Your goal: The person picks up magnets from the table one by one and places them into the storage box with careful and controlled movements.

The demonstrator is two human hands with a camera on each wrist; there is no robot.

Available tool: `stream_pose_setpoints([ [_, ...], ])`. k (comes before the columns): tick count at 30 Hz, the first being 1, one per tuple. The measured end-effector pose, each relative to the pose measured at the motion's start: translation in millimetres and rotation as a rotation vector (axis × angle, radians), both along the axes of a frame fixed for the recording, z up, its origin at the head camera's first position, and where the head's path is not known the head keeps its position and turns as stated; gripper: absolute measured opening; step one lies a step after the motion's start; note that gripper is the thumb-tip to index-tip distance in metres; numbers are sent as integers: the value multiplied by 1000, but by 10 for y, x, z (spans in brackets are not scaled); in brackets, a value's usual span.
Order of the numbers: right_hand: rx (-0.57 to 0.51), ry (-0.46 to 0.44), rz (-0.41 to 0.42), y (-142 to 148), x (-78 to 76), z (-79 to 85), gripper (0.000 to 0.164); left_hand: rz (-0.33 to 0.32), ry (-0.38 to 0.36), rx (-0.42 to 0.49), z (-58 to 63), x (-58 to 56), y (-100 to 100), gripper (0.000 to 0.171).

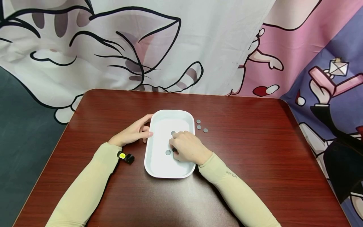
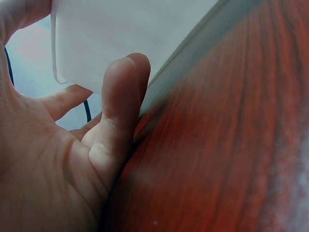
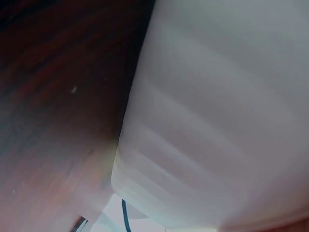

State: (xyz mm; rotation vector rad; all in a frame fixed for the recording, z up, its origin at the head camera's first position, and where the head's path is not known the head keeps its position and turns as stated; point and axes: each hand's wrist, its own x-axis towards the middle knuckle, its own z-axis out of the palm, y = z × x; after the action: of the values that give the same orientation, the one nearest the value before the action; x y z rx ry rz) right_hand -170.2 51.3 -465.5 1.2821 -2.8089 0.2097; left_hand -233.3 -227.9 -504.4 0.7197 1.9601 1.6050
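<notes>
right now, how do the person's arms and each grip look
Left sleeve and right sleeve are pale yellow-green; the right bears small dark lettering, the left ends beside a black device with a yellow patch. Left grip and right grip are gloveless.

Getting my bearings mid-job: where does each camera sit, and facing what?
Head: on the head, facing forward and down at the white tray, discs and table; left hand, right hand and sleeves show.
Left wrist: on that wrist, facing the tray's side; palm and fingers show.
Right wrist: on that wrist, facing a close white surface, likely the tray's wall; no hand plainly shows.
Head and left wrist share the tray, table and left hand.
</notes>
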Motion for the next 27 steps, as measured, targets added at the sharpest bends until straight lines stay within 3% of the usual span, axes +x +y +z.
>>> stream_pose_setpoints([
  [11, -157, -4, 35, 32, -14, 10, 12, 0, -24, 13, 11, 14, 10, 75],
  [27, -195, 34, 45, 49, 10, 46, 22, 0, -28, 9, 7, 11, 1, 76],
])
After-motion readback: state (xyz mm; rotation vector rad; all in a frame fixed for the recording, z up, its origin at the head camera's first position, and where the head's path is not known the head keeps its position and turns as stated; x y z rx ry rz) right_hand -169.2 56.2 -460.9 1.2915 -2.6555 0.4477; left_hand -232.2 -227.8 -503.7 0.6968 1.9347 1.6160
